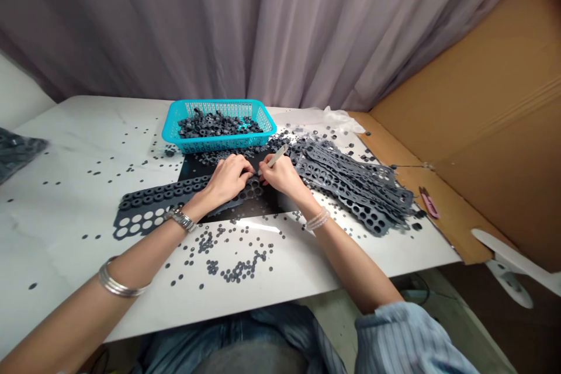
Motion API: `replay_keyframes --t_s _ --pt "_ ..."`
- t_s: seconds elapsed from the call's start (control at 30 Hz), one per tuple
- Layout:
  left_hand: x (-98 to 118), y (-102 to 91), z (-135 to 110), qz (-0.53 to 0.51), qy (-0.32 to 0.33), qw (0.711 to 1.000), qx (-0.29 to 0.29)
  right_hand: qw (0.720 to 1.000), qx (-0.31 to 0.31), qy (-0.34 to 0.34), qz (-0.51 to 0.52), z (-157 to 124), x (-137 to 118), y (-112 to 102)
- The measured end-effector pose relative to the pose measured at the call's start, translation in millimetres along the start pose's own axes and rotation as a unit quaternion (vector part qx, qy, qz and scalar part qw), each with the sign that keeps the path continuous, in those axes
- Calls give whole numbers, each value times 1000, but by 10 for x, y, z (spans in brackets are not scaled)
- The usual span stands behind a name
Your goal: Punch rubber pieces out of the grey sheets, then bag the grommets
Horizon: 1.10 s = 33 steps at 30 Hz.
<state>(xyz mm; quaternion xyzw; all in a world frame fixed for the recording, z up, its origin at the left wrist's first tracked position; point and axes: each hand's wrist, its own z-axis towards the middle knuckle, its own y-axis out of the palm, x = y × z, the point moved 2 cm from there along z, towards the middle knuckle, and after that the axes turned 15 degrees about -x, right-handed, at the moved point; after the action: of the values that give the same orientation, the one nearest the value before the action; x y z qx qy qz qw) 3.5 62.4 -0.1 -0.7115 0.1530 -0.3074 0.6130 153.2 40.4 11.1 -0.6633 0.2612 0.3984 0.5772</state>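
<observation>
Both forearms are bare and reach forward, converging at centre. The left hand [228, 178] lies palm down, wrist straight, fingers loosely bent with the tips pressing downward. The right hand [280, 176] has thumb and fingers pinched around a thin pale tool [277, 156] in a pen-style grip, its free end angled up and away. The fingertips of the two hands nearly meet.

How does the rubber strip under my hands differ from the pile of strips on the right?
The rubber strip lies single and flat under the left hand; the pile of strips is many, stacked and overlapping. The rubber strip holds rings in its far row; the pile of strips shows open holes. Both are dark grey rubber.
</observation>
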Motion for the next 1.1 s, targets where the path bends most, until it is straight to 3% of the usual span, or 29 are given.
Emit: replay_keyframes --t_s 0.37,1.1 --pt "32 40 -13 17 -6 1000 -3 993 2 5 122 -6 165 -48" --pt "235 -65 21 97 -23 995 -22 1000 -4 -18 8 34 120 7"
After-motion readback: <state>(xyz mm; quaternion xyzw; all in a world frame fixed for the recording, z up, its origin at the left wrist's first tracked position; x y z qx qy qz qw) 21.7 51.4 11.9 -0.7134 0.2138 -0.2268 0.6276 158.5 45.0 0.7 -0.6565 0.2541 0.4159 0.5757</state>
